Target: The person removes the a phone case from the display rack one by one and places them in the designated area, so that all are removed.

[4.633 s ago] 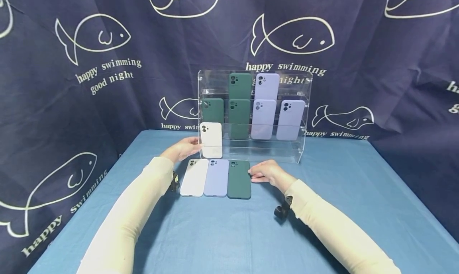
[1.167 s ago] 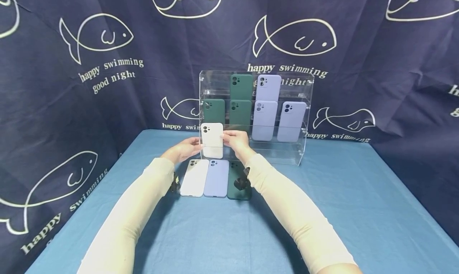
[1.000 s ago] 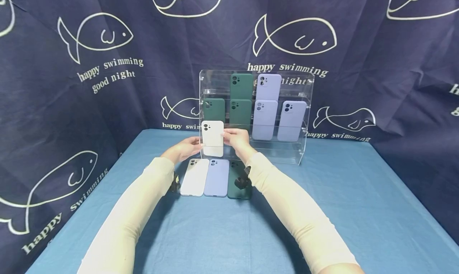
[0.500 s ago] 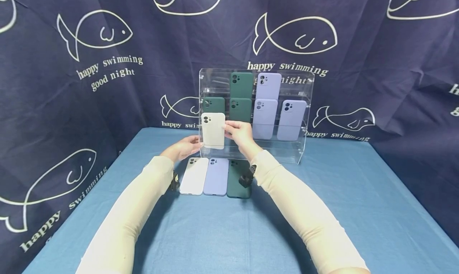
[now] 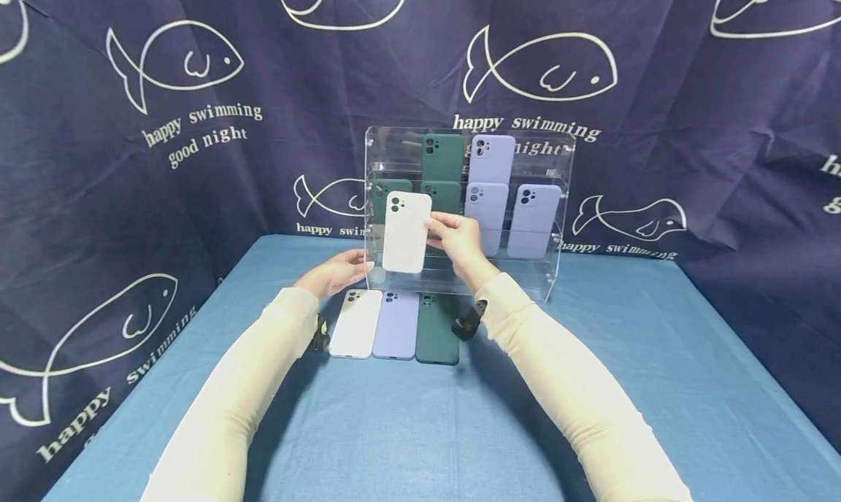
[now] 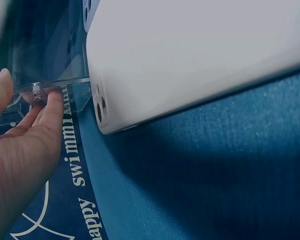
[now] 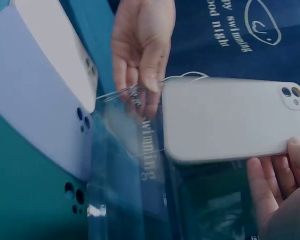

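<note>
A white phone case (image 5: 406, 232) is pinched at its right edge by my right hand (image 5: 460, 241), thumb in front. It is held upright before the left part of a clear acrylic display stand (image 5: 506, 274), covering parts of the green cases behind. My left hand (image 5: 336, 272) grips the stand's left side panel; in the left wrist view its thumb and fingers (image 6: 54, 107) lie on either side of the clear edge. Flat on the table before the stand lie a white case (image 5: 355, 323), a lavender case (image 5: 396, 325) and a dark green case (image 5: 436, 330), side by side.
On the stand's upper tier are a green case (image 5: 442, 155) and a lavender case (image 5: 493, 157). The middle tier bears two green cases at left and two lavender ones, including the rightmost case (image 5: 534, 221). A blue cloth (image 5: 368, 429) covers the table; a fish-print curtain (image 5: 315, 93) hangs behind.
My right hand has gone from beside the green case on the table to the white case at the stand's lower left, and lifted it up and rightward. The left hand keeps its place.
</note>
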A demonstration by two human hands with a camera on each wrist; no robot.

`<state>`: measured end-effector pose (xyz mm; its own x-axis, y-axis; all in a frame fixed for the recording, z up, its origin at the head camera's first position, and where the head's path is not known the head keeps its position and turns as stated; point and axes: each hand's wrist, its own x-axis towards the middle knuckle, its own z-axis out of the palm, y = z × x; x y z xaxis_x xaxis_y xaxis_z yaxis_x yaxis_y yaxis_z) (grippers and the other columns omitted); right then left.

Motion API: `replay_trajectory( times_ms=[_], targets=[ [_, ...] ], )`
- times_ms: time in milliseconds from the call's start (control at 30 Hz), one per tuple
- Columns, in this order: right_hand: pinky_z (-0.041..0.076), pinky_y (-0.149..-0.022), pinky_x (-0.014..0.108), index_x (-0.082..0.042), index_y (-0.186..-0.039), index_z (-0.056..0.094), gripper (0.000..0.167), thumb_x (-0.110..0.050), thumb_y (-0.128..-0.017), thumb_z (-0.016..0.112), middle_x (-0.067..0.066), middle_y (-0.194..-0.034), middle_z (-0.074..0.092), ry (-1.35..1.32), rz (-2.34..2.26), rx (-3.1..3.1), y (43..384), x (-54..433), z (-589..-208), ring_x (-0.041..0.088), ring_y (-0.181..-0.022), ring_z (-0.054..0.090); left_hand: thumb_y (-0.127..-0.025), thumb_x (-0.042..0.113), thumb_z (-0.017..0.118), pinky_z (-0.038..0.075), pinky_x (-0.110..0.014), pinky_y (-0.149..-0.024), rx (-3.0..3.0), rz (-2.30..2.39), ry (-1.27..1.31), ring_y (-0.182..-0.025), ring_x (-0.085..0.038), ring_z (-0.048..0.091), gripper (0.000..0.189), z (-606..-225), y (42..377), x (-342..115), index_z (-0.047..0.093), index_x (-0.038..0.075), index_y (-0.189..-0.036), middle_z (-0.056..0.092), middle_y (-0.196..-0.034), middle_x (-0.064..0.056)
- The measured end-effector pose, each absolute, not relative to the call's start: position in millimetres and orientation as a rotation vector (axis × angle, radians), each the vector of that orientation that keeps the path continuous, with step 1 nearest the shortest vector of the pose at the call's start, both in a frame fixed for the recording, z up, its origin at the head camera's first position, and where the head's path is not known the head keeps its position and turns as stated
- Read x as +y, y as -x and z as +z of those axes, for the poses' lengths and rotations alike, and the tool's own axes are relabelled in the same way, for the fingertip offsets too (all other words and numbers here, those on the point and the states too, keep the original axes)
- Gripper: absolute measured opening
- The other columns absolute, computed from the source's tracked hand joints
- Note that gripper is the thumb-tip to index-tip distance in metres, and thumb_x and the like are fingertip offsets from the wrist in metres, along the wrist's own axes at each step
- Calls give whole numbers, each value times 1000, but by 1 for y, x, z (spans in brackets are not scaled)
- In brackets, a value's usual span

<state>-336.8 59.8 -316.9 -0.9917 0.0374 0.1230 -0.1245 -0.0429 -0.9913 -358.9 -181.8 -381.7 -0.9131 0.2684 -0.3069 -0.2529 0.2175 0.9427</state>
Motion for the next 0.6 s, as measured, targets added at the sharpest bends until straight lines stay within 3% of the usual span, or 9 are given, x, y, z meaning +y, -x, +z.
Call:
replay_trajectory(
  times_ms=[600],
  targets=[
    [64, -81, 31, 7, -118, 65, 33, -9, -90, 69, 20, -110, 70, -139, 2153, -2160, 320, 92, -311, 8, -74, 68, -102, 10, 47, 27, -36, -125, 2102, 1741, -23, -148, -30, 20, 66, -384, 360, -182, 7, 1, -155, 11, -161, -18]
  ],
)
